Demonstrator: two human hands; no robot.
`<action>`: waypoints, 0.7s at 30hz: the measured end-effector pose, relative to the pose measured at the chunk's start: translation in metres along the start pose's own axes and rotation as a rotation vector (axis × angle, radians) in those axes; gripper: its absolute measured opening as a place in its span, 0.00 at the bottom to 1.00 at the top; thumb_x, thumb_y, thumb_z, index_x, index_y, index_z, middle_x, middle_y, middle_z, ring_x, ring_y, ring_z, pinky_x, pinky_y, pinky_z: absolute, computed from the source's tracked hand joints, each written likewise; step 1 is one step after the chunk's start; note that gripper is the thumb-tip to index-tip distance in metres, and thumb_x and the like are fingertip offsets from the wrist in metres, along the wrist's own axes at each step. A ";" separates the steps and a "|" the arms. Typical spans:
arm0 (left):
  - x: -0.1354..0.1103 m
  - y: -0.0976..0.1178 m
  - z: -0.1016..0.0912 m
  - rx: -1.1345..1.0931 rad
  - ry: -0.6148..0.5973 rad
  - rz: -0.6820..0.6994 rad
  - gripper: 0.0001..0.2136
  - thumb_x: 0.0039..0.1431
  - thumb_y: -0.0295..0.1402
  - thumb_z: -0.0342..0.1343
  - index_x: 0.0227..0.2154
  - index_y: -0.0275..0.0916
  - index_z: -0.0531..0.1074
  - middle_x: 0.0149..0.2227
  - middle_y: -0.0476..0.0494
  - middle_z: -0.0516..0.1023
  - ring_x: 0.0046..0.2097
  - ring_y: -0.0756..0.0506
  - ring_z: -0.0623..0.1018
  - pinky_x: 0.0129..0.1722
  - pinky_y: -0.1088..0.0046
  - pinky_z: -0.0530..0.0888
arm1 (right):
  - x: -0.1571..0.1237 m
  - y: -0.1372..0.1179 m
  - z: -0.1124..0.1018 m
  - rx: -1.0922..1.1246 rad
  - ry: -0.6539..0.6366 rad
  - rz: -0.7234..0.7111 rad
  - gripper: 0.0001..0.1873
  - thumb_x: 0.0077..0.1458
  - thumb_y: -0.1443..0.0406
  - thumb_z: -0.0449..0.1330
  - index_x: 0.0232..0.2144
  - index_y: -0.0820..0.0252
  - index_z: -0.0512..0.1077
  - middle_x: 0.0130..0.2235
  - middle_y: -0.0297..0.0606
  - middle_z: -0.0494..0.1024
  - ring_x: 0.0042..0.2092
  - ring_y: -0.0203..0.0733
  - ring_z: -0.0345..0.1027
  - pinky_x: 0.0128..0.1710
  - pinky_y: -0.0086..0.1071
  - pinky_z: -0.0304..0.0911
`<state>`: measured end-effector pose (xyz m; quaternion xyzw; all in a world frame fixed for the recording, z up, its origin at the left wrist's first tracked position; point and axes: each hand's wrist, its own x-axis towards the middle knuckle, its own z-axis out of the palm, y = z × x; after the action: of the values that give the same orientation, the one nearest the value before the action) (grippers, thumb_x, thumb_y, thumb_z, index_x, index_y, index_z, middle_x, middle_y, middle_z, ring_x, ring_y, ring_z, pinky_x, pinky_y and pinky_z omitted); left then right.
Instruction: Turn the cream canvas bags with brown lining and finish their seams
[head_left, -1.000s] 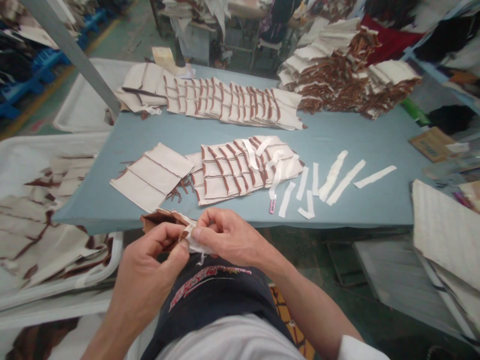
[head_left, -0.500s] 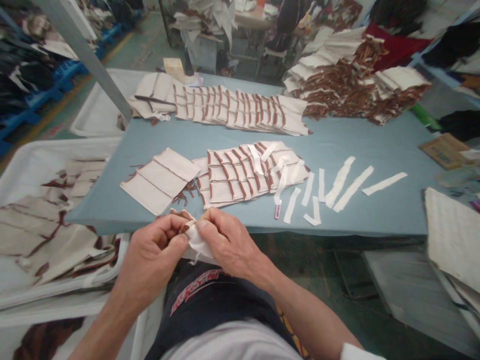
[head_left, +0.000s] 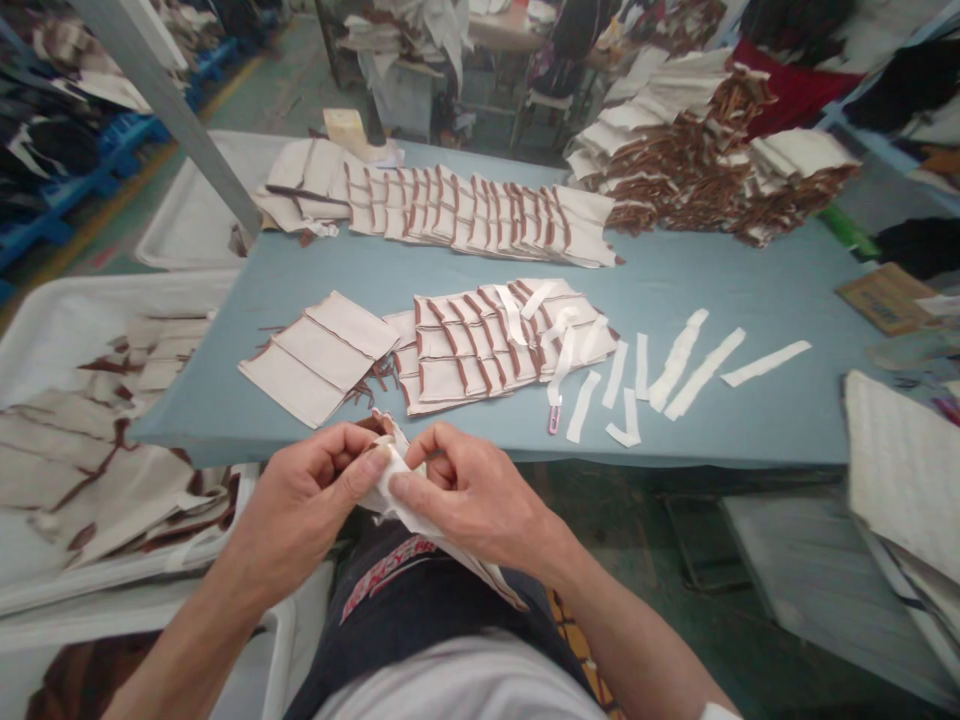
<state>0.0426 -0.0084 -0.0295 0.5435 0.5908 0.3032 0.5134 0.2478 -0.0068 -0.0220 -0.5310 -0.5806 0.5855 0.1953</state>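
Note:
Just off the table's near edge, my left hand [head_left: 319, 495] pinches a cream fabric piece [head_left: 480, 568] with brown edging between thumb and fingers. My right hand [head_left: 476, 490] is closed on the same piece from the other side. A white strip seems folded over its edge at my fingertips, though the fingers partly hide it. The fabric hangs down to the right below my right hand. Beyond my hands lie a single cream panel [head_left: 321, 358] with brown seams and an overlapping row of similar panels [head_left: 480, 345].
White strips [head_left: 679, 360] and a small purple clip [head_left: 554, 415] lie on the blue-covered table [head_left: 735, 270]. Another panel row [head_left: 480, 215] and a tall fabric heap [head_left: 690, 150] sit at the back. White bins [head_left: 45, 310] of fabric stand at left, beside a metal post [head_left: 176, 110].
My right hand has turned and its fingers have shifted along the fabric. More of the piece now shows, hanging out below my right hand.

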 end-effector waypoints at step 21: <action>0.006 0.007 -0.032 0.237 0.226 0.217 0.17 0.68 0.52 0.63 0.34 0.43 0.82 0.25 0.50 0.82 0.24 0.47 0.74 0.23 0.74 0.67 | -0.066 0.099 -0.022 -0.682 -0.107 0.132 0.10 0.70 0.67 0.61 0.33 0.55 0.77 0.33 0.38 0.85 0.37 0.47 0.80 0.37 0.36 0.56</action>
<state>0.0154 0.0052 -0.0148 0.6232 0.6141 0.3444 0.3404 0.3286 -0.0773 -0.0787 -0.5705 -0.7167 0.3963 -0.0622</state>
